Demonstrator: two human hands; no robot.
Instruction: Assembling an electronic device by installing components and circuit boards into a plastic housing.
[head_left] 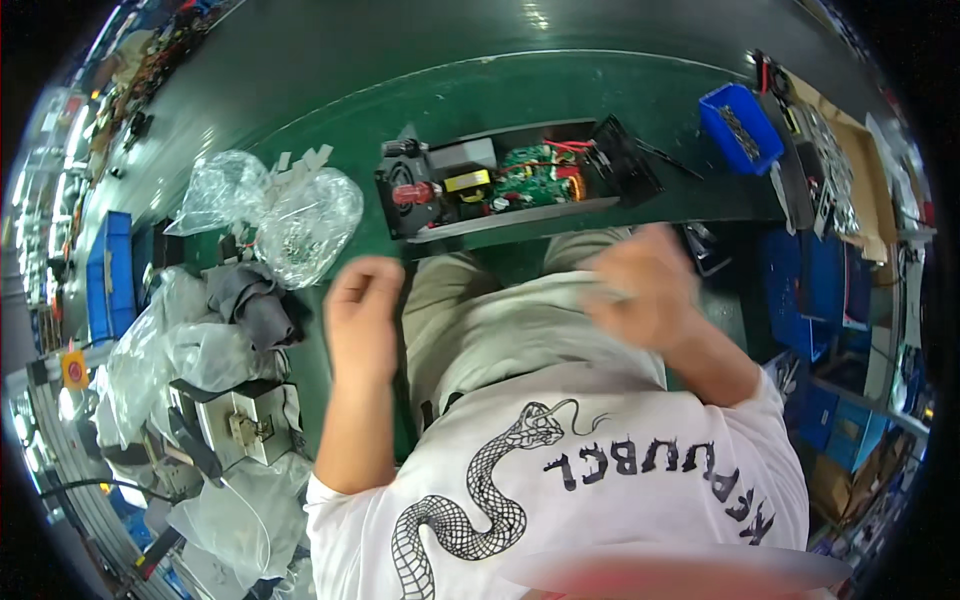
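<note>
On the green work table lies an opened device in a long black metal casing (pixel 510 222), with a green circuit board (pixel 535 172), red wires and a yellow-labelled part inside. My left hand (pixel 365 305) is just in front of the casing's left end, apart from it. Its fingers are curled in; whether anything is between them is hidden. My right hand (pixel 645 285) hovers over my right thigh, in front of the casing's right end. Motion blurs it, so its fingers and anything in them cannot be made out. A black end panel (pixel 628 160) stands tilted at the casing's right end.
Clear plastic bags with small parts (pixel 310 225) lie to the left. A blue bin of small metal parts (pixel 740 130) stands at the back right, near a thin dark tool (pixel 668 158). Dark cloth (pixel 248 302) and a white-and-black metal box (pixel 250 425) sit beside me on the left.
</note>
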